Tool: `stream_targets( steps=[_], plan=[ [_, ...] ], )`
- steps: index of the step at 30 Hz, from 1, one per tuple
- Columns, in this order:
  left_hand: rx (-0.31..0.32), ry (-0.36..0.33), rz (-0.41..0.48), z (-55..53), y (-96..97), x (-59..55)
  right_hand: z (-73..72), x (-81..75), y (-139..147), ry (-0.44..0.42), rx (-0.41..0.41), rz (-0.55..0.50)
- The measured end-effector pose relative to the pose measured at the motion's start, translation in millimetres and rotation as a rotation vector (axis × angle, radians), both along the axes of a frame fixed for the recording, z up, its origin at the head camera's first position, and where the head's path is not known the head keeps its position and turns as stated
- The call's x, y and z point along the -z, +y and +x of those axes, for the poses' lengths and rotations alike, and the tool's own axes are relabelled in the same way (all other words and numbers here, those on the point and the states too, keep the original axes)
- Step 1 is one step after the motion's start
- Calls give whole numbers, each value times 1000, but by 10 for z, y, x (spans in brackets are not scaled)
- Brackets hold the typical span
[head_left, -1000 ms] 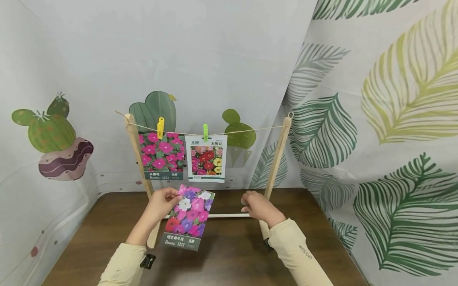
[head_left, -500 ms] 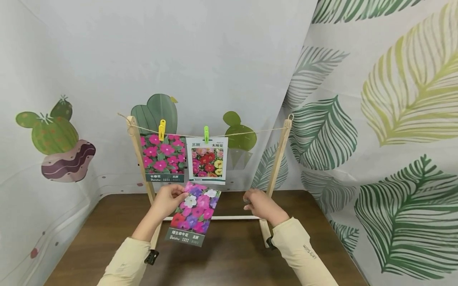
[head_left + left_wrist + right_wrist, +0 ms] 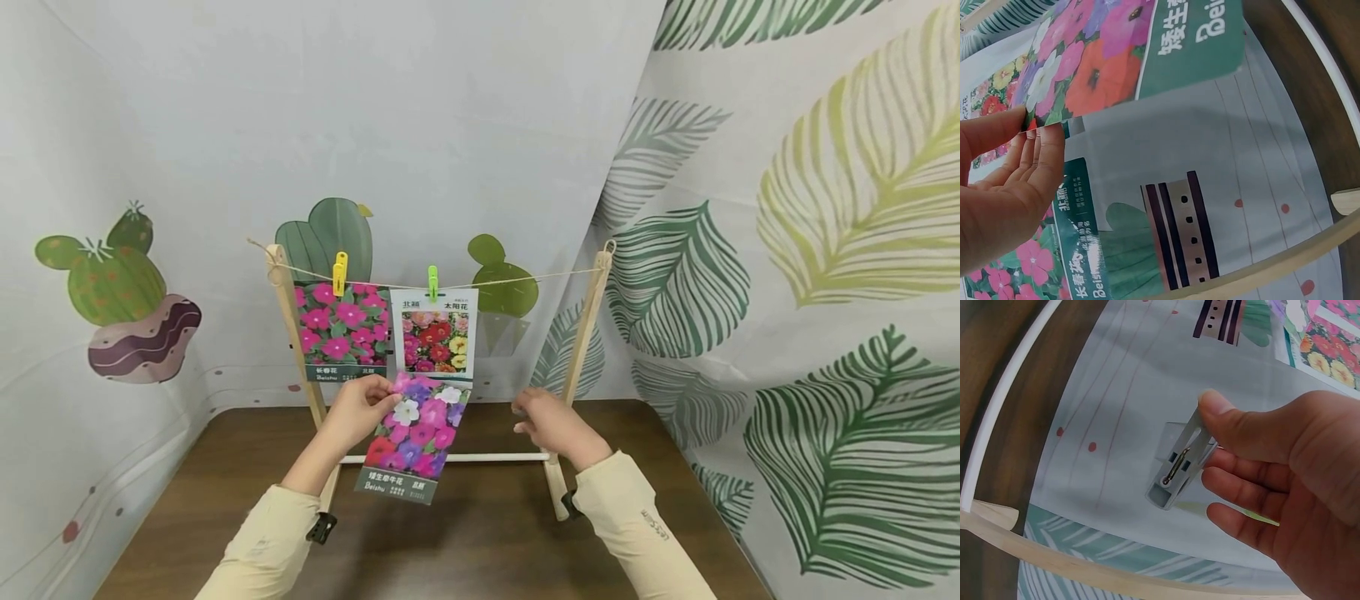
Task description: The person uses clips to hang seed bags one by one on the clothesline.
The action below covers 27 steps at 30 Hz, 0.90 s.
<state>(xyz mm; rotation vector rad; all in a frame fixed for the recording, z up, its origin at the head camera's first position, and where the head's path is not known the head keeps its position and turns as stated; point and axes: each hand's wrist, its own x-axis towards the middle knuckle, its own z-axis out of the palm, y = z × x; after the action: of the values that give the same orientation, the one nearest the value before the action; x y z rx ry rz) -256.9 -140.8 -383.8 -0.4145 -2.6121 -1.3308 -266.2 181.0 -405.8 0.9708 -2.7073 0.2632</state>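
Observation:
My left hand (image 3: 362,411) pinches the upper left edge of a seed packet (image 3: 414,433) printed with pink, purple, white and red flowers. The packet hangs tilted, its top overlapping the lower edge of the white packet (image 3: 435,337) behind it. In the right wrist view, a grey clothespin (image 3: 1179,462) with a metal spring is pinched between the thumb and fingers of my right hand (image 3: 551,425). That hand is near the right post; in the head view the clothespin is mostly hidden by it. The left wrist view shows my left thumb and fingers (image 3: 1044,150) on the packet's edge.
A string (image 3: 517,279) runs between two wooden posts (image 3: 585,333). A yellow clothespin (image 3: 340,273) holds a pink-flower packet (image 3: 345,325) on it, and a green clothespin (image 3: 432,283) holds the white packet. A white bar (image 3: 487,457) joins the posts low above the brown table (image 3: 480,550).
My left hand has moved right and up with the flower packet, which now overlaps the white packet's lower edge. My right hand has shifted slightly right and up. The hung packets stay clipped.

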Motion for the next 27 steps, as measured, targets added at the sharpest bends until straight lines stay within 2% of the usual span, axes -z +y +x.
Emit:
stream_targets(
  steps=[6, 13, 20, 27],
  plan=[
    [5, -4, 4, -10, 53, -84, -16, -90, -4, 46, 3, 6],
    [-3, 17, 6, -40, 138, -155, -37, -208, 9, 44, 27, -21],
    [9, 29, 29, -70, 209, -212, -50, -320, 37, 130, 2, -35],
    [-3, 49, 55, -115, 308, -241, -70, -398, 59, 160, -2, -43]
  ],
)
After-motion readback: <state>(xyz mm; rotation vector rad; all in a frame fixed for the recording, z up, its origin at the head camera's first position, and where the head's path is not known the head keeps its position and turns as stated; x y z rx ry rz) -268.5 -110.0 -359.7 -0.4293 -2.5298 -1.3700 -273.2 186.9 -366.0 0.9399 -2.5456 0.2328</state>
